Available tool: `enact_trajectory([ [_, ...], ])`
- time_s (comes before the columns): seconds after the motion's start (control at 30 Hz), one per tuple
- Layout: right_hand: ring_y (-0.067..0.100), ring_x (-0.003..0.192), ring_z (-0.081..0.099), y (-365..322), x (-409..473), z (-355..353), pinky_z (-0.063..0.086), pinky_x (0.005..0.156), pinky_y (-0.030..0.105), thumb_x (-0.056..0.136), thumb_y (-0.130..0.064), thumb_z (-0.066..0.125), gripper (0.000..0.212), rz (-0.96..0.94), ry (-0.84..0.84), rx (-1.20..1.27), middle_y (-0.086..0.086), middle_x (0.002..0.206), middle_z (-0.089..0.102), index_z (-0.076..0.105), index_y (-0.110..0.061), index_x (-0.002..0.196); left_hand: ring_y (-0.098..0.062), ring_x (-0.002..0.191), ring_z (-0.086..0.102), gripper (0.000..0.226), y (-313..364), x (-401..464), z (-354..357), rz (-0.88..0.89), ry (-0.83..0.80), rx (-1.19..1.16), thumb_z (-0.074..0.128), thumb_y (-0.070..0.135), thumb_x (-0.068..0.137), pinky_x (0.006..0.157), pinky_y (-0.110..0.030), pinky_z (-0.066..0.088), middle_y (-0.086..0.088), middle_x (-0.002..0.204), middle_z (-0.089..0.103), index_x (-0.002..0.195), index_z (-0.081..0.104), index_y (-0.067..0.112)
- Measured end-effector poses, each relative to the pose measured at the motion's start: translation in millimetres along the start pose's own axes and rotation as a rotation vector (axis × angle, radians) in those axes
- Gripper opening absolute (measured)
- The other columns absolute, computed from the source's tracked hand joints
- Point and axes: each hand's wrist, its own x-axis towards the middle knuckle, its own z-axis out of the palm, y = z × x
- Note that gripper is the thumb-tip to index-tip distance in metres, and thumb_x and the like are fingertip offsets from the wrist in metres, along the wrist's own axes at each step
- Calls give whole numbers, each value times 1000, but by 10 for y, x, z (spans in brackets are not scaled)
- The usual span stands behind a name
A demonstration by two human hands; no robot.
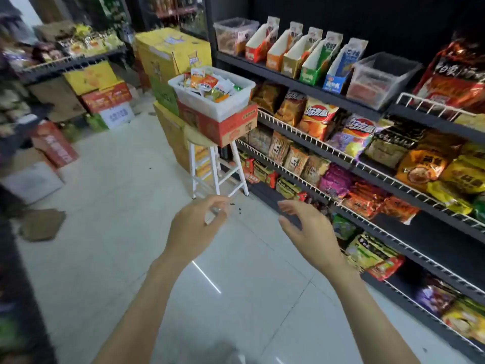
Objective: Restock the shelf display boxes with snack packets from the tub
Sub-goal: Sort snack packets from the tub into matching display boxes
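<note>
White plastic tub (210,106): heaped with mixed snack packets (207,84), mostly orange, white and green. It sits on a red carton (231,127), which rests on a white stool (217,169). That stack likely serves to raise the stock to reaching height, level with the top shelf (294,80) just right of the tub.

Display boxes (301,55): five upright cardboard boxes in a row on the top shelf, right of the tub, coloured red, orange, gold, green and blue. Their fronts are cut low, presumably so packets can be dropped in and drawn out. A few packets show at the backs; most of each box looks unfilled.

Clear bins: one (233,35) at the tub end of the box row, another (380,80) at the far end. Contents are indistinct.

Left hand (195,227): below the tub, out over the floor, fingers loosely curled, holding no packet. Something small and pale shows near the fingertips; what it is cannot be told.

Right hand (309,229): below and right of the tub, near the lower shelves, fingers relaxed and spread, holding nothing.

Both hands are well apart from the tub, so no packet appears to be taken at this moment; a reach up to the tub is the likely next need.

Lower racks (315,143): wire-fronted shelves right of the tub, stocked with crisp bags.

Yellow cartons (170,53): stacked behind the tub.
</note>
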Motion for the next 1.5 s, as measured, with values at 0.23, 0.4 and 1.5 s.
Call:
enact_trajectory([
  [0.23, 2, 91, 59, -142, 549, 556, 46, 83, 20, 91, -18, 62, 20, 16, 96, 130, -11, 100, 66, 66, -21, 110, 3, 92, 62, 19, -313, 306, 54, -165, 328, -363, 58, 13, 93, 75, -9, 41, 23, 94, 68, 101, 68, 26],
  [0.4, 4, 92, 60, -218, 1114, 977, 46, 82, 22, 92, -17, 60, 20, 35, 47, 127, -9, 102, 67, 66, -20, 111, 4, 96, 59, 16, -838, 735, -50, -240, 326, -339, 56, 24, 93, 76, -5, 38, 20, 99, 68, 103, 67, 30],
  [1.5, 18, 112, 55, -173, 6323, 2537, 41, 87, 28, 93, -21, 56, 27, 82, -32, -100, -1, 121, 62, 62, -18, 120, -16, 96, 59, 29, -3440, 6076, -824, 150, 28, 163, 53, 35, 89, 76, -28, 47, 8, 107, 68, 112, 66, 22],
])
